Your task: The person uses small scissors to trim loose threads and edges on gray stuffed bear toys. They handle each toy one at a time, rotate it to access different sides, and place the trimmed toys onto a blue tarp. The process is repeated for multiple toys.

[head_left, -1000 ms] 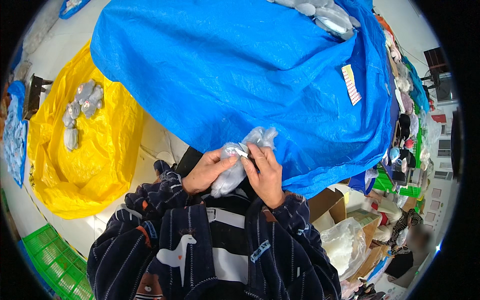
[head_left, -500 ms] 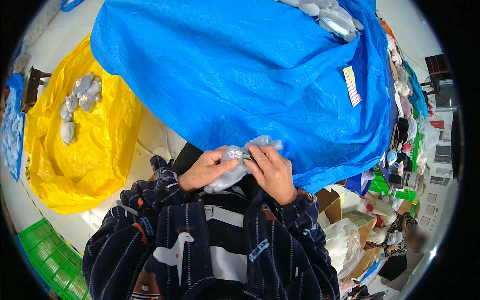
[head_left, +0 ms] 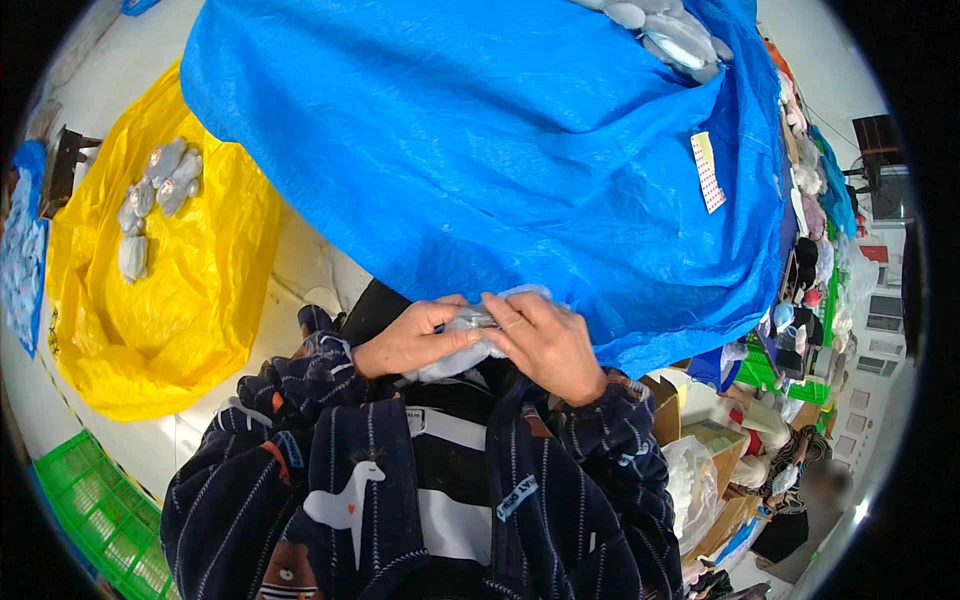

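Both of my hands are closed on a small soft grey item wrapped in clear plastic (head_left: pixel 462 350), held close to my chest. My left hand (head_left: pixel 412 338) grips it from the left and underneath. My right hand (head_left: pixel 548 342) covers its right end, fingers pressing on top. Just beyond my hands lies the edge of a large blue plastic sheet (head_left: pixel 480 150) that fills most of the view. Dark striped sleeves cover both forearms.
A yellow plastic sheet (head_left: pixel 190 330) on the left holds several grey wrapped items (head_left: pixel 150 200). More grey items (head_left: pixel 670 30) lie at the top of the blue sheet. A green crate (head_left: pixel 95 505) is at lower left. Cardboard boxes and bags (head_left: pixel 700 470) crowd the lower right.
My hands have lowered the wrapped item and drawn it closer to my chest; the right hand now covers more of it, and the item looks flatter.
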The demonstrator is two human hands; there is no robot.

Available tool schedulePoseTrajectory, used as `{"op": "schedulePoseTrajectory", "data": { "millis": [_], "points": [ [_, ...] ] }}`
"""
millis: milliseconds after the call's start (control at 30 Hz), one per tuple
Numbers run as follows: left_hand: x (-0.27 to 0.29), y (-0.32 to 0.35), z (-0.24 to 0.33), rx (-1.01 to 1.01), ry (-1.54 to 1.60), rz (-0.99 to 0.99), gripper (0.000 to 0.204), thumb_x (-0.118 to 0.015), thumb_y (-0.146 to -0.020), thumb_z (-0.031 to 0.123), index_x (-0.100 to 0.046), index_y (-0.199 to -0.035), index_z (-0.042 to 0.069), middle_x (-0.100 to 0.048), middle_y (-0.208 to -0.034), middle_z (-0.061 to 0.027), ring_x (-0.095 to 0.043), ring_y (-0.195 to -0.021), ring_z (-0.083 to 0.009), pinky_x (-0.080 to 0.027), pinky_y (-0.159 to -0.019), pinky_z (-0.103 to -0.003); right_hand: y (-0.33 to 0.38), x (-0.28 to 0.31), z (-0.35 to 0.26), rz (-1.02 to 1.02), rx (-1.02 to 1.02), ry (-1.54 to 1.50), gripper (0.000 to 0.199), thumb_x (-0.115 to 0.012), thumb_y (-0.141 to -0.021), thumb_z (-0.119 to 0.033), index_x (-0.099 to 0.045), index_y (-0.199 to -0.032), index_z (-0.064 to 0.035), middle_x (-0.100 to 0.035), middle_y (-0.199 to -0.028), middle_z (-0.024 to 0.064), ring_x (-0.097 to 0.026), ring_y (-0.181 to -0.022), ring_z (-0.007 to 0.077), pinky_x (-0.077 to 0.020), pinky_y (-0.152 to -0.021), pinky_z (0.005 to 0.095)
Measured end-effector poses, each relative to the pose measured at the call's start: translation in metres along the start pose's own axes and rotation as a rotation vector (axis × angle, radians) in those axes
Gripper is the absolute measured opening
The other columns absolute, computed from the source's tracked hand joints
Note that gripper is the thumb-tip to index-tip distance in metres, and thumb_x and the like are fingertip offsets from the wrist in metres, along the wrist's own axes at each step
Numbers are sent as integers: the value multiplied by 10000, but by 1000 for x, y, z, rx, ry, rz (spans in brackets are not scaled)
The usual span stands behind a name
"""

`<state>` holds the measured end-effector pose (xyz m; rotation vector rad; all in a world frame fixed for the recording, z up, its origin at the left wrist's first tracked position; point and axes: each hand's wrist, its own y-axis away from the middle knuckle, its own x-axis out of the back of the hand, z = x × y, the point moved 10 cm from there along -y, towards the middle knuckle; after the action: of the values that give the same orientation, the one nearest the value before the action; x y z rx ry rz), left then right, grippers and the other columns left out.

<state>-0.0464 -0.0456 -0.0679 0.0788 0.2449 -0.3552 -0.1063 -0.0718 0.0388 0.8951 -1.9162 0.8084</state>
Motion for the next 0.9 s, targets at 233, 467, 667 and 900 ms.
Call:
{"op": "schedulePoseTrajectory", "data": {
  "millis": [233, 467, 667, 900],
  "points": [
    [-1, -1, 1, 72, -14, -31, 184, -554, -858, 161, -602, -932, 0, -495, -872, -27, -463, -781, -97, -383, -666, -241, 1, 10, 2, -65, 8, 100, 353, -651, -731, -167, -562, -1050, -44, -533, -821, 57, -573, -711, 213, -476, -574, 316],
    [1, -1, -1, 41, 50, 3, 199, -555, -860, 173, -601, -947, 1, -502, -877, -25, -459, -790, -93, -380, -665, -239, 2, 5, 23, 32, -222, -394, 396, -668, -736, -168, -542, -1076, -9, -553, -846, 99, -580, -718, 254, -463, -572, 320],
    [5, -2, -5, 74, 79, 10, 175, -553, -854, 140, -596, -958, 6, -518, -896, -29, -483, -840, -108, -396, -708, -254, 2, -5, 25, 95, -290, -300, 401, -680, -698, -108, -552, -1070, -32, -567, -898, 110, -590, -724, 261, -475, -584, 327],
    [7, 0, 24, -204, -231, 68, 143, -563, -828, 98, -606, -908, -12, -546, -906, -93, -521, -831, -162, -414, -696, -286, 8, -22, 42, 295, -534, -482, 127, -635, -742, -80, -552, -814, -15, -572, -740, 117, -576, -639, 275, -442, -537, 334]
  ]
}}
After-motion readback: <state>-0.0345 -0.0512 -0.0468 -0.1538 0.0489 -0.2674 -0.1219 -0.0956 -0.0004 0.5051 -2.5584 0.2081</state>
